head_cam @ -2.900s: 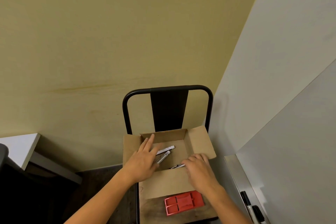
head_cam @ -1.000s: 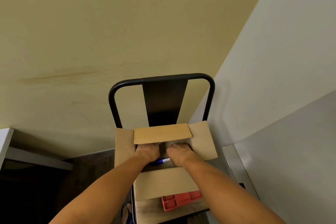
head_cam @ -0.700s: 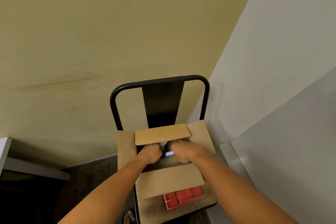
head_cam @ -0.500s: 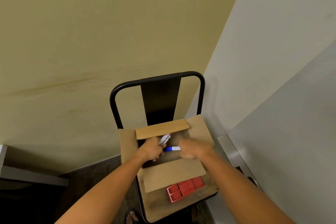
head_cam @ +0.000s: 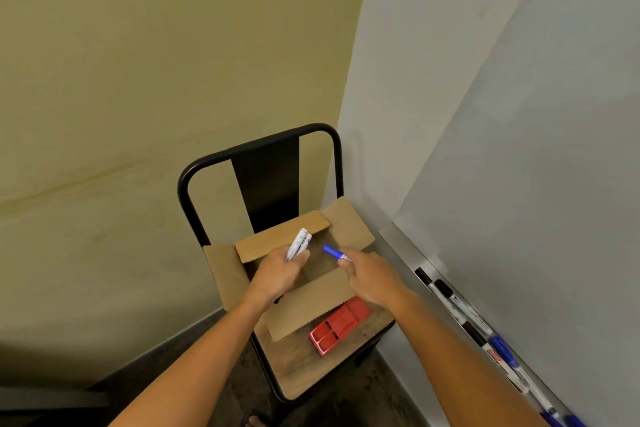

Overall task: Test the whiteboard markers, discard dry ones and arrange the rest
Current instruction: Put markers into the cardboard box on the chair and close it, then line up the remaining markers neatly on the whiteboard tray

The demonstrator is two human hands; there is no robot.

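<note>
Yellow wall behind; centre frame, white markers [head_cam: 300,247] are gripped by the left hand [head_cam: 280,274], a blue-capped marker [head_cam: 335,252] pinched by the right hand [head_cam: 372,279]; one should be uncapped steadily.

We see two white markers [head_cam: 299,247] side by side, sticking up and tilted over the open cardboard box [head_cam: 349,224]. Next to them is a marker with a blue cap [head_cam: 333,251], pointing up and to the left (its body is mostly hidden). More markers [head_cam: 485,333] lie in a row on the whiteboard tray [head_cam: 398,243], some with black caps, some blue.
</note>
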